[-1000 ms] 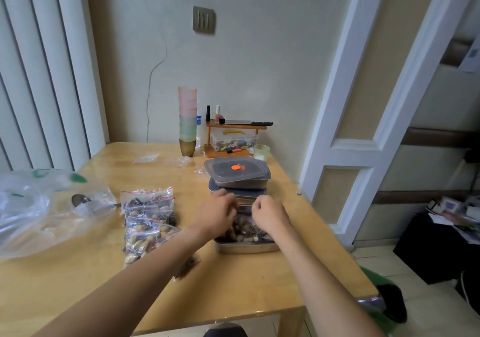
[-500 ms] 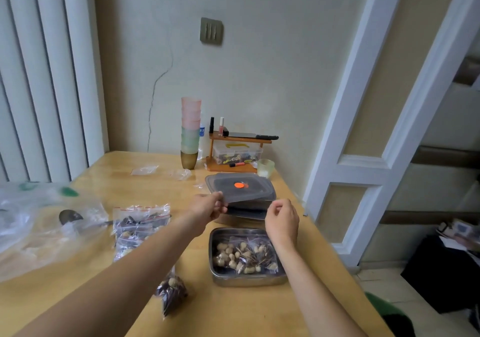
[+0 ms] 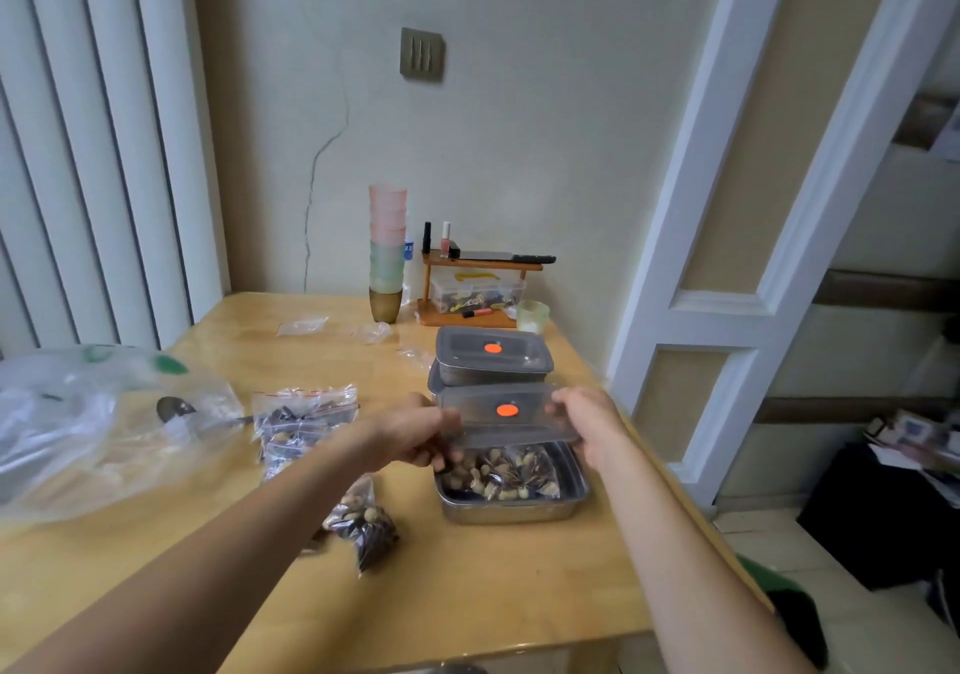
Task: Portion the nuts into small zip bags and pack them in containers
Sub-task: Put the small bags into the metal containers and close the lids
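Already the packing looks well along: the left hand (image 3: 415, 437) and the right hand (image 3: 587, 421) each pinch one end of a grey translucent plastic lid with an orange dot (image 3: 506, 413), holding it tilted just above the open rectangular steel container (image 3: 514, 510), which sits near the right edge of the pale wooden worktop (image 3: 467, 585) and is filled with small zip bags of mixed nuts (image 3: 506, 473). Just behind it stands a second lidded grey container (image 3: 493, 356), closed and resting on what seems another one, so some boxes appear finished. Seating and pressing this lid down is the step left here. More remains: a heap of filled red-striped zip bags (image 3: 301, 416) lies to the left, and one loose bag of nuts (image 3: 363, 523) lies near the front, none of them boxed. Further left sprawls a large crumpled clear plastic bag (image 3: 98, 424) with a metal spoon (image 3: 179, 408) beside it. A stack of pastel plastic cups (image 3: 387, 252) and a small wooden shelf of oddments (image 3: 480, 284) stand against the wall, well clear. Nothing blocks the lid's path, though bulging bags could keep it from closing flush.
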Tool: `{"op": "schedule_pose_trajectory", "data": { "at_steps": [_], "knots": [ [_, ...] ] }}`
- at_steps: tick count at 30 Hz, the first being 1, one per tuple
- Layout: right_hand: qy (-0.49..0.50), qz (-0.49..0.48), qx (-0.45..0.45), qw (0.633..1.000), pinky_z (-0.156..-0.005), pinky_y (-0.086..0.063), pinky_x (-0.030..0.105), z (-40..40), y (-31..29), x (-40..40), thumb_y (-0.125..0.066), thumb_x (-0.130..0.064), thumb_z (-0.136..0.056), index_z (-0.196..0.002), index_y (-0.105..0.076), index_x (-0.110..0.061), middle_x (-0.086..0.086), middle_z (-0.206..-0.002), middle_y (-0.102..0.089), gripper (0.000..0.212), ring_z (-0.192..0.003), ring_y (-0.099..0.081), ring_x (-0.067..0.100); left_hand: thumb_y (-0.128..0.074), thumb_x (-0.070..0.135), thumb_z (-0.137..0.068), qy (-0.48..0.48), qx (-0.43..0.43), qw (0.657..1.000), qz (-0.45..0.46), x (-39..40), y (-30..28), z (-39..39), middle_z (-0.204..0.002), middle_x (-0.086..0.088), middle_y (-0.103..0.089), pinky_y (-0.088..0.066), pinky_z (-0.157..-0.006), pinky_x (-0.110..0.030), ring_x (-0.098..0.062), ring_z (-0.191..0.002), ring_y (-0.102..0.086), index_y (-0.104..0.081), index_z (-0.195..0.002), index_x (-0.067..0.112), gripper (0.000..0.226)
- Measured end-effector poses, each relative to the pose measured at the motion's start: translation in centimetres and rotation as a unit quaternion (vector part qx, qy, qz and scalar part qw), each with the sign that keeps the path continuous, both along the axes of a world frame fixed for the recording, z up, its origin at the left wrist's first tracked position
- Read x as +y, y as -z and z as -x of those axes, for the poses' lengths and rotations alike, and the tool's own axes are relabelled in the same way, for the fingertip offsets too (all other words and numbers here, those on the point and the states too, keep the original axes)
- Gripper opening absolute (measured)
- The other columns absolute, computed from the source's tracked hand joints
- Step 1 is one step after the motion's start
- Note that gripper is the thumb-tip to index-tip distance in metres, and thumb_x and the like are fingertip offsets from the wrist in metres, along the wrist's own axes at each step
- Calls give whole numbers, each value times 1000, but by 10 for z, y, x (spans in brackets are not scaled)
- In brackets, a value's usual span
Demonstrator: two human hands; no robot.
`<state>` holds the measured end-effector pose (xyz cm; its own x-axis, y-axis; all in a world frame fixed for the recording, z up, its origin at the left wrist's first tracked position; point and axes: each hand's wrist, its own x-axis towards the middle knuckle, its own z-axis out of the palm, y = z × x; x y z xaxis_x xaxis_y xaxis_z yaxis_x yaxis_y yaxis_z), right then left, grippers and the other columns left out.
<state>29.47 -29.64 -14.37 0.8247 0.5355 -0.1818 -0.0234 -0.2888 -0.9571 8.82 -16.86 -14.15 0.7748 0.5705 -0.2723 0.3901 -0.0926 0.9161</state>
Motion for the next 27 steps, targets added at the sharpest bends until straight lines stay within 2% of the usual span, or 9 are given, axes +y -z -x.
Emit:
{"op": "schedule_pose_trajectory", "data": {
  "at_steps": [2,4,8,11,14,17,21,23,27],
  "knots": [
    [-6,81,-97,992,-66,-44,31,5,5,-1,-52,-20,-99,-89,-67,-9,8,-88,-69,22,-72,-58,21,-46,23,-101,-16,41,998,-52,-7,0,3,-73,-16,-73,-35,-42,-22,-20,-46,-58,-58,-106,-6,31],
    [-3,153,-184,971,-62,-41,31,14,10,-5,-46,-33,-101,-93,-62,-10,7,-91,-65,29,-77,-57,25,-40,25,-103,-32,65,993,-93,-14,2,4,-66,-13,-72,-34,-40,-21,-21,-42,-59,-54,-105,-7,35],
    [26,250,-278,927,-81,-49,37,32,17,-12,-44,-37,-103,-126,-58,-9,15,-126,-59,39,-112,-61,35,-37,27,-106,-46,115,974,-188,-20,12,4,-51,-4,-67,-40,-38,-20,-15,-36,-60,-53,-94,1,32],
    [35,285,-307,907,-96,-50,43,43,23,-15,-43,-37,-104,-138,-53,-7,18,-137,-52,46,-126,-53,36,-36,35,-105,-57,160,940,-297,-22,16,2,-61,-4,-68,-45,-46,-21,-12,-38,-61,-56,-83,7,40],
    [37,313,-324,892,-100,-48,44,48,29,-15,-44,-37,-103,-140,-50,-10,18,-140,-50,47,-130,-48,35,-38,33,-103,-84,187,899,-388,-29,19,0,-83,-5,-61,-44,-63,-29,-22,-68,-61,-55,-91,9,32],
    [41,330,-344,878,-104,-44,43,51,33,-14,-43,-38,-104,-140,-49,-11,16,-143,-49,46,-132,-46,34,-40,33,-103,-119,143,900,-395,-33,24,-6,-97,-7,-52,-41,-76,-35,-27,-87,-52,-44,-107,11,22],
    [43,344,-358,867,-107,-39,44,52,37,-9,-39,-41,-106,-139,-48,-13,15,-145,-49,44,-134,-43,33,-39,41,-105,-87,101,936,-325,-25,42,-27,-122,-17,-54,-39,-102,-41,-35,-119,-51,-51,-126,9,41],
    [32,344,-361,866,-107,-39,44,52,39,-8,-36,-41,-108,-139,-48,-15,15,-144,-49,42,-134,-43,33,-41,40,-105,-101,77,949,-288,-23,50,-34,-121,-18,-57,-39,-101,-38,-35,-120,-52,-54,-124,10,38],
    [21,322,-377,868,-105,-42,44,48,42,-9,-34,-40,-109,-138,-51,-14,13,-140,-51,42,-132,-45,32,-45,33,-104,-169,23,943,-286,-21,61,-40,-109,-13,-62,-41,-95,-35,-31,-114,-54,-62,-112,14,27]
  ]
}}
